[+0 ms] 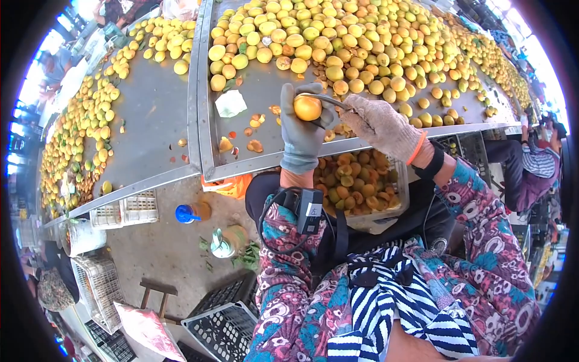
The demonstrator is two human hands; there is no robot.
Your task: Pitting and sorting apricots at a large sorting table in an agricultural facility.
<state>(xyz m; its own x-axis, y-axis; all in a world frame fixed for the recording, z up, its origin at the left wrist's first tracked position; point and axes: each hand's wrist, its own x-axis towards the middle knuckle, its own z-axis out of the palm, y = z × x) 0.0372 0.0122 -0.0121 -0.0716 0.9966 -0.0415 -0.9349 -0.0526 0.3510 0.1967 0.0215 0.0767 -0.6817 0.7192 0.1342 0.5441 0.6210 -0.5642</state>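
Over the near edge of the metal table (167, 181), my left hand (301, 131) in a grey glove is closed round a yellow-orange apricot (307, 107). My right hand (382, 129), in a worn knit glove, grips a thin curved metal tool (330, 98) whose far end lies against the fruit's upper side; its exact kind cannot be told. Beyond both hands lies a large heap of apricots (334, 50). Opened pieces of fruit (254, 145) and pits are scattered on the metal to the left of my left hand. Below my hands, a crate (400, 190) holds many cut apricots (357, 181).
A raised metal divider (199, 90) crosses the table. A crumpled white paper (230, 103) lies beside it. Blue-lidded (184, 213) and pale-lidded (221, 244) containers stand on the floor, with a black crate (226, 328) lower down. Other people sit at far left and right.
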